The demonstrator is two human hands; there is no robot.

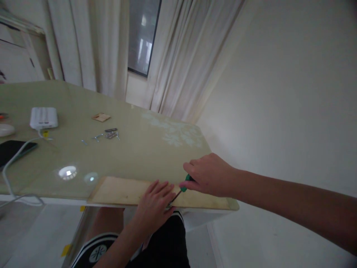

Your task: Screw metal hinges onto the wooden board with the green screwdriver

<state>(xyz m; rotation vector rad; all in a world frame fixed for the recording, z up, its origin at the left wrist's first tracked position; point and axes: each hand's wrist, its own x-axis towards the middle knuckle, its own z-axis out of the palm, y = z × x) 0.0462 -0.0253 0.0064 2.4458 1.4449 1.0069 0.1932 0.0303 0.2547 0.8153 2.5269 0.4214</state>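
Note:
A long, pale wooden board (119,188) lies along the table's front edge. My left hand (156,203) rests on it, fingers stretched over the top and thumb at the front edge, holding the board in place. In my closed right hand (209,175) is a screwdriver (184,184) with a green and dark handle. Its shaft slants down to the left, and the tip meets the board's front edge beside my left thumb. A small metal piece seems to be at the tip, mostly hidden by my fingers.
On the greenish table (134,156) lie several small metal hardware pieces (111,134) and a small wooden piece (101,117). A white power bank (44,118) with a white cable (16,154) and a dark phone (13,150) are at left. A wall (279,111) stands at right.

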